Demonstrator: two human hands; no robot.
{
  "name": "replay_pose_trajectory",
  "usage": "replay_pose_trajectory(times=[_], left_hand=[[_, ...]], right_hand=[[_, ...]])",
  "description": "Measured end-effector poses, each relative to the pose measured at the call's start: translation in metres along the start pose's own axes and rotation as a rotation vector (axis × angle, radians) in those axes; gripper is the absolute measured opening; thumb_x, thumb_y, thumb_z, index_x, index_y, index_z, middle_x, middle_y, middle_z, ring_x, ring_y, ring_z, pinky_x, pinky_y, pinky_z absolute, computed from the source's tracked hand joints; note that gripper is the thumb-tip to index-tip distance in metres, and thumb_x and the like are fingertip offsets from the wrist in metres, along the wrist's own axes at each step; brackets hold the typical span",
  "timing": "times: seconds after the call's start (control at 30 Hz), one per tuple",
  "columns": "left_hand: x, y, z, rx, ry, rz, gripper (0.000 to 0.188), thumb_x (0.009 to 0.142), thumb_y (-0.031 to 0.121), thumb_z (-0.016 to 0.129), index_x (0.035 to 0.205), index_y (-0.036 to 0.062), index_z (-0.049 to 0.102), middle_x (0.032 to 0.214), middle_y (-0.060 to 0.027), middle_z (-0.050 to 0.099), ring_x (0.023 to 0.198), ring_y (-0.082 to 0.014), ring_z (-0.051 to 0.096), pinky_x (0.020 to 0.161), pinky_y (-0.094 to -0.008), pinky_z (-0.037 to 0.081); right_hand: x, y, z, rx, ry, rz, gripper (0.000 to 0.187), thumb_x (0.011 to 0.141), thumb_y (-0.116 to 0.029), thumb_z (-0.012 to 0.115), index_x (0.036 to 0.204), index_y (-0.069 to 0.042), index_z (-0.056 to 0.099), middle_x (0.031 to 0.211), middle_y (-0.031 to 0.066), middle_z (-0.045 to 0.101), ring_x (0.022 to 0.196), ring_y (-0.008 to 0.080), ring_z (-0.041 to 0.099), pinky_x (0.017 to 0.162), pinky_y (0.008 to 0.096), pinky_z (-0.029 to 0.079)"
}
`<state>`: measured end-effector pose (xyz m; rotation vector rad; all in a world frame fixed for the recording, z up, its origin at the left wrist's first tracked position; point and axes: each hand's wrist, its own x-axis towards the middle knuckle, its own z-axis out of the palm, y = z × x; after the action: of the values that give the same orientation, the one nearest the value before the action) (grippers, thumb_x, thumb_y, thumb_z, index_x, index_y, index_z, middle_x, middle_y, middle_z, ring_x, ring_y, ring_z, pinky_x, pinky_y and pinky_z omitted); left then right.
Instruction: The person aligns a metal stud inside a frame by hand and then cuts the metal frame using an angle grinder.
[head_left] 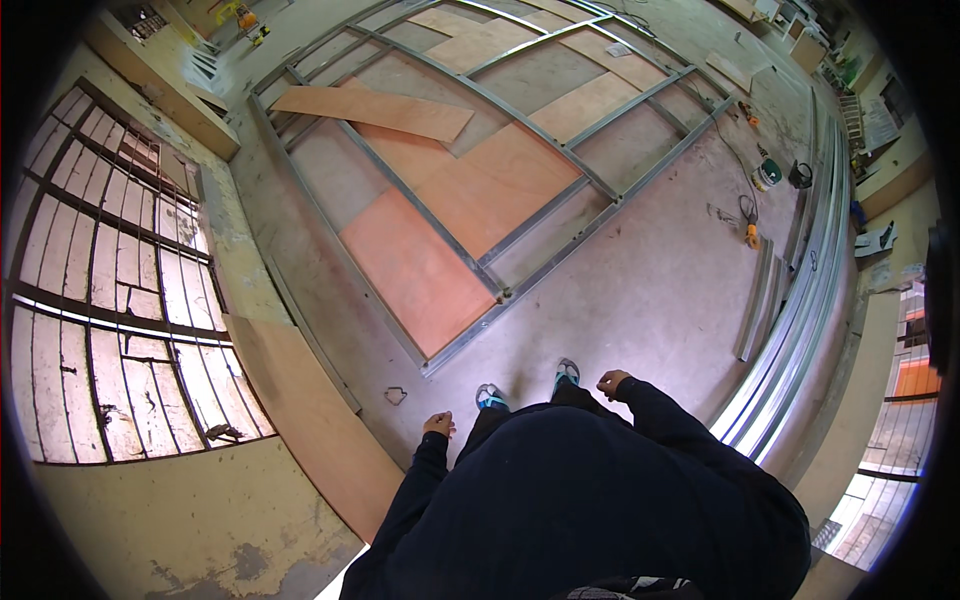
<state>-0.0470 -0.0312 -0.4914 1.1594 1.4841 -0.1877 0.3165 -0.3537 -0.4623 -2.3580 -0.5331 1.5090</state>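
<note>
My left hand hangs beside my left hip with its fingers loosely bent and apart, and I see nothing in it. On the other side, my right hand hangs away from my body, its fingers slightly curled and holding nothing visible. Both hands are clear of any object. Ahead of my shoes a large grey metal frame lies on the floor, its near corner closest to me. Reddish plywood sheets lie within its bays. A loose plywood strip rests slantwise across the frame's bars at the left.
Long metal profiles lie along the right side. Near them are an orange-handled power tool with a cord and a green-and-white bucket. A small bent wire piece lies front left. A barred window and a leaning board line the left wall.
</note>
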Motion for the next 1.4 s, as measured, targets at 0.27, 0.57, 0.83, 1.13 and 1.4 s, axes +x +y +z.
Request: replay_pose_trajectory(times=[0.27, 0.57, 0.83, 1.13, 1.4], left_hand=[[-0.001, 0.001, 0.001, 0.020, -0.010, 0.003, 0.038, 0.086, 0.036, 0.059, 0.105, 0.0028, 0.061, 0.078, -0.0083, 0.065, 0.059, -0.0165, 0.063, 0.048, -0.0290, 0.048], [-0.001, 0.006, 0.002, 0.016, -0.008, 0.000, 0.039, 0.086, 0.035, 0.059, 0.106, 0.0022, 0.061, 0.079, -0.0085, 0.065, 0.061, -0.0165, 0.063, 0.049, -0.0288, 0.048], [0.002, 0.005, 0.002, 0.000, -0.014, -0.002, 0.038, 0.087, 0.037, 0.058, 0.106, 0.0038, 0.059, 0.081, -0.0079, 0.065, 0.060, -0.0159, 0.063, 0.048, -0.0284, 0.048], [0.005, 0.000, 0.004, -0.015, -0.012, -0.008, 0.040, 0.086, 0.037, 0.059, 0.106, 0.0025, 0.060, 0.079, -0.0088, 0.066, 0.060, -0.0162, 0.064, 0.046, -0.0282, 0.048], [0.005, 0.000, 0.005, -0.001, -0.010, 0.000, 0.040, 0.086, 0.037, 0.059, 0.106, 0.0025, 0.060, 0.080, -0.0091, 0.066, 0.060, -0.0162, 0.064, 0.047, -0.0281, 0.048]], right_hand=[[-0.001, -0.002, 0.003, 0.040, -0.008, 0.010, 0.038, 0.079, -0.039, 0.058, 0.092, -0.004, 0.067, 0.068, 0.0082, 0.067, 0.058, 0.0191, 0.065, 0.062, 0.0322, 0.053], [-0.001, -0.004, 0.000, -0.009, -0.013, -0.005, 0.035, 0.080, -0.031, 0.058, 0.097, -0.002, 0.065, 0.075, 0.0114, 0.067, 0.060, 0.0193, 0.066, 0.060, 0.0324, 0.054], [0.000, -0.008, -0.003, -0.003, -0.017, 0.000, 0.035, 0.080, -0.032, 0.058, 0.097, -0.001, 0.065, 0.074, 0.0111, 0.067, 0.060, 0.0194, 0.066, 0.060, 0.0322, 0.053], [0.002, -0.009, -0.001, 0.022, -0.025, 0.002, 0.036, 0.080, -0.032, 0.059, 0.097, -0.001, 0.065, 0.073, 0.0110, 0.066, 0.059, 0.0196, 0.065, 0.060, 0.0322, 0.053], [0.004, -0.003, 0.005, -0.002, -0.003, 0.000, 0.038, 0.080, -0.039, 0.057, 0.094, -0.005, 0.069, 0.076, 0.0106, 0.068, 0.062, 0.0209, 0.066, 0.066, 0.0336, 0.053]])
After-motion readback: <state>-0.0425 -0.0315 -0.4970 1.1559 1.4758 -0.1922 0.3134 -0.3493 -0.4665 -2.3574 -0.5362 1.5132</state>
